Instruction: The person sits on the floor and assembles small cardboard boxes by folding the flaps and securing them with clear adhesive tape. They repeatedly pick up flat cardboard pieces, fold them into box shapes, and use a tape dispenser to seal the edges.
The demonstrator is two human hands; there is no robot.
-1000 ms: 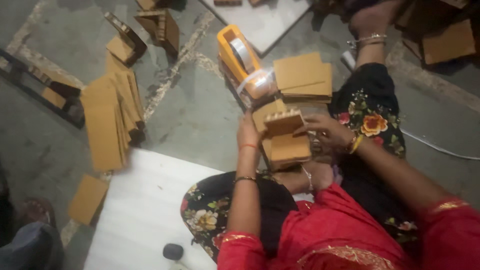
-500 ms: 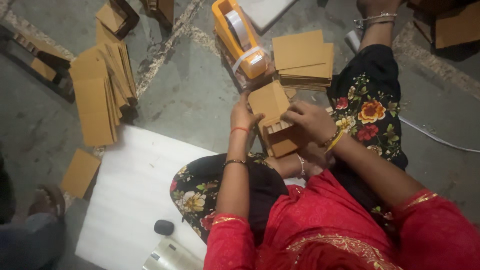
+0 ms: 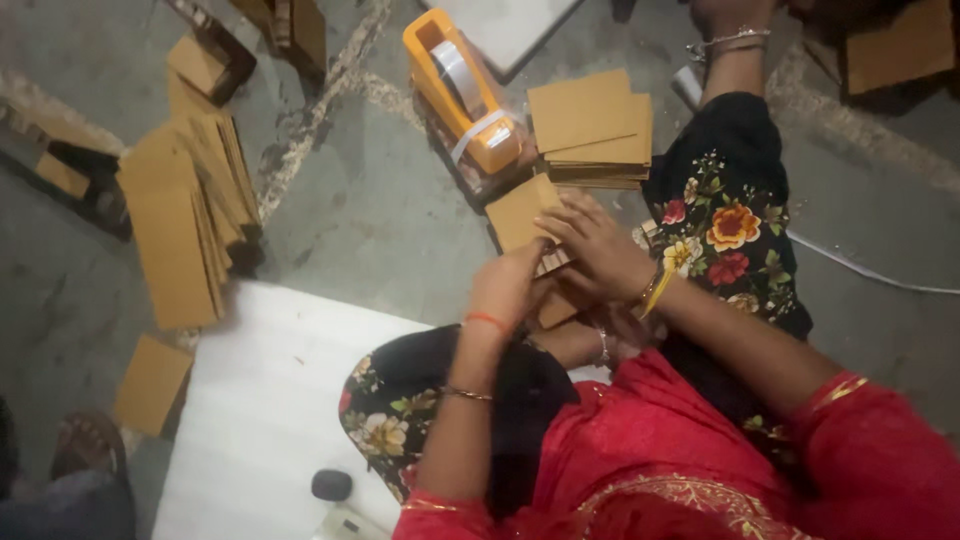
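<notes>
Both hands, left (image 3: 508, 288) and right (image 3: 598, 245), were closed around a small cardboard box (image 3: 522, 212); a loose grip could've crushed its flap

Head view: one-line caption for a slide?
Left hand and right hand fold a small cardboard box beside an orange tape dispenser.

I'm seeing tan cardboard pieces (image 3: 520, 212), an orange tape dispenser (image 3: 462, 92), a white foam sheet (image 3: 262, 400) — black floral trousers (image 3: 728, 210), red top (image 3: 690, 460).
</notes>
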